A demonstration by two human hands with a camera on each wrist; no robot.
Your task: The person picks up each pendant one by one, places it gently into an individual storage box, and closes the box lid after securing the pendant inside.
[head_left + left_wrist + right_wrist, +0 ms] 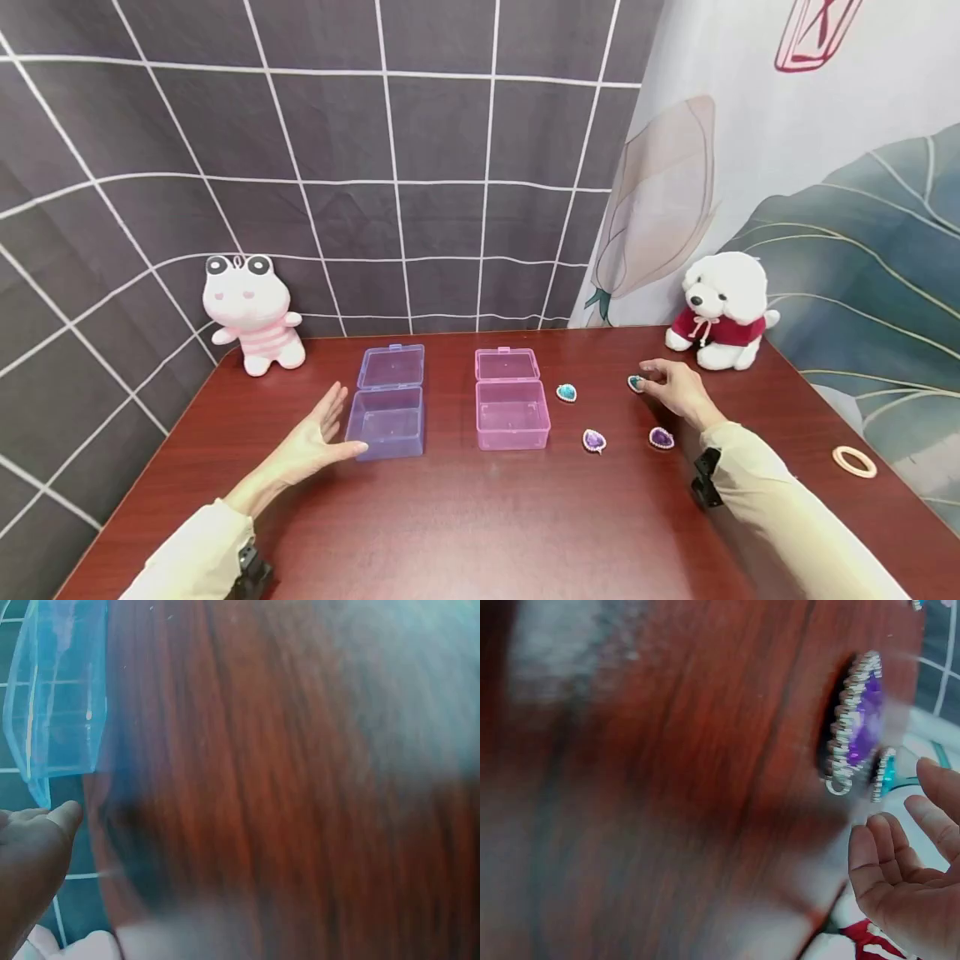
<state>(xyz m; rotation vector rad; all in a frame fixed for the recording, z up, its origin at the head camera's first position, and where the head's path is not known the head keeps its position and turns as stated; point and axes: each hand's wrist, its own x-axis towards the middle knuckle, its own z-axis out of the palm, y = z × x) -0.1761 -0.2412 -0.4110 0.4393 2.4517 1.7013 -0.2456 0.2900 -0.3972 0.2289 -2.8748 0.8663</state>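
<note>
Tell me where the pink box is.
In the head view, the pink box stands open near the middle of the table, between the blue box on its left and a teal gem on its right.

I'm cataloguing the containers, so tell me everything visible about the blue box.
The blue box is translucent, plastic-looking and rectangular. It sits upright on the table, nothing visible inside, its attached lid swung back open, with a tab on the far edge. The left hand is beside it, thumb by the near-left corner; contact is unclear.
</note>
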